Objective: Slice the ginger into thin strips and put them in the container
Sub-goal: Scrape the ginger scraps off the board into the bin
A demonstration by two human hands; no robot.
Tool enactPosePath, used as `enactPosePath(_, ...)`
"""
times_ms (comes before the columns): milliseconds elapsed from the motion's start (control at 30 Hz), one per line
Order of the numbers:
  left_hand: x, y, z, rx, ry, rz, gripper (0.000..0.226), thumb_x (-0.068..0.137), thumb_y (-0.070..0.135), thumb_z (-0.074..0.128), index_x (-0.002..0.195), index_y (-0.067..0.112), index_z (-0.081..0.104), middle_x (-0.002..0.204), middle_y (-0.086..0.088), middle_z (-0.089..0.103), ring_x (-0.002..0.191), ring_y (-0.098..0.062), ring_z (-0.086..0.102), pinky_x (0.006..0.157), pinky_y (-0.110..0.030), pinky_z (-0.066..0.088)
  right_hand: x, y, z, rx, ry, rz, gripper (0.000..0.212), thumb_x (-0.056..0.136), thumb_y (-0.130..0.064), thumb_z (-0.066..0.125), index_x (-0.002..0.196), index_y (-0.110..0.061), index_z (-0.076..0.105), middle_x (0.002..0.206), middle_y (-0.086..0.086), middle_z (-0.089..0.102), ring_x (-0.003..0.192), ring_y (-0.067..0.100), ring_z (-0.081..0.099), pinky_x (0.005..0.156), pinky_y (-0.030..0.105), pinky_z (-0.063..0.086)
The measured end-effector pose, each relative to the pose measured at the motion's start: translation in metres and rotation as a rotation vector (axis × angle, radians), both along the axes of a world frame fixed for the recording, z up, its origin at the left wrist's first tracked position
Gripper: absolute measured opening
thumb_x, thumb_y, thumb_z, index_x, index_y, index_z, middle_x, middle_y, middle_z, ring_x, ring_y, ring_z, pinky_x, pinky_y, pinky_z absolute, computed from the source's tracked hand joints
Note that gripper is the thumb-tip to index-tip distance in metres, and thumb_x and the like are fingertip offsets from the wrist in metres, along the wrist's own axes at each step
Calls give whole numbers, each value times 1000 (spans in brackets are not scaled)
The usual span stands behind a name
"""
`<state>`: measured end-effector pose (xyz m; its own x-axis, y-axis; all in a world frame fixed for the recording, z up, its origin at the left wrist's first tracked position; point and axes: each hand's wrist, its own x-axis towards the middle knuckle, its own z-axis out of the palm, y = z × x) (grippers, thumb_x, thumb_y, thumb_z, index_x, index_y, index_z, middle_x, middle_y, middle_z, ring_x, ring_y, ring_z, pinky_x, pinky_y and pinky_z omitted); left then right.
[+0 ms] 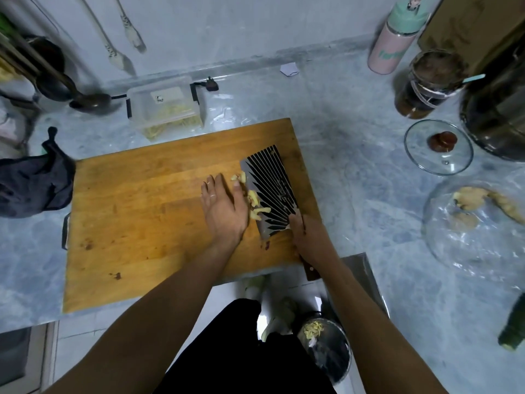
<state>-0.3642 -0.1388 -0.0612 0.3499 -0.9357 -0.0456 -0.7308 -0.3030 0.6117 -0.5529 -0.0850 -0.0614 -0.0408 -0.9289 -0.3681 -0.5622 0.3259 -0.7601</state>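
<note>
Wooden cutting board [136, 223] lies flat on the marbled grey desk [355, 143], centre of view. Cleaver [270, 191], broad blade with a black-and-silver fan pattern, lies tilted toward flat on the board's 3 o'clock portion, tip toward 12. Right hand [308, 237] grips the cleaver where blade meets dark handle, fingers wrapped round it; handle end pokes out past the board's near edge. Left hand [223, 207], fingers straight and together, presses edge-on against the ginger strips [254, 201], which sit touching the blade's left face. Grip summary: right closed round the cleaver, left flat and open against the cut ginger. Clear plastic container [166, 108] with black clips stands just beyond the board's far edge at 11 o'clock; pale shredded ginger shows inside it. At 3 o'clock, well apart from the board, a clear plastic bag [477, 223] holds whole ginger pieces [483, 203]. Glass lid [439, 146] with a dark knob lies at 2 o'clock. Dark cloth [34, 183] bunched at 9 o'clock, touching the board's left edge. Pink-and-mint bottle [395, 38] at 1 o'clock by the wall.
</note>
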Motion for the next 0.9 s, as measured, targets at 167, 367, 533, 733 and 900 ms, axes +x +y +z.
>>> enactPosePath(167,-4,-3,-3,-1,-39,23,68,103,56,18,155,13,28,163,-9,23,153,-24,9,125,-44,8,5,-14,4,5,-17,26,42,103,-49,34,77,-20,51,69,-3,53,67,20,57,70,40,53)
enactPosePath(367,-5,-3,1,-52,58,71,67,102,52,26,155,12,26,161,-9,29,152,-24,14,123,-47,16,47,-19,14,11,-108,122,40,106,-39,39,73,-20,49,66,-5,54,61,10,55,59,25,41)
enactPosePath(533,-5,-6,-1,-108,128,122,61,101,46,34,149,8,39,155,-9,40,148,-25,27,120,-47,25,52,10,10,-10,-116,100,38,105,-36,40,74,-17,51,62,-5,51,56,10,52,58,32,48)
enactPosePath(733,-8,-8,-5,-146,225,61,52,103,38,45,144,7,47,154,-8,42,147,-23,30,117,-44,33,53,8,13,23,-182,78,40,105,-38,40,73,-17,52,61,-2,54,54,17,53,59,38,49)
enactPosePath(900,-15,-7,-4,-176,304,93,42,98,30,59,133,7,60,147,-9,51,144,-21,37,114,-43,38,53,17,15,28,-239,29,43,106,-35,40,71,-13,52,58,2,53,49,17,52,52,39,46)
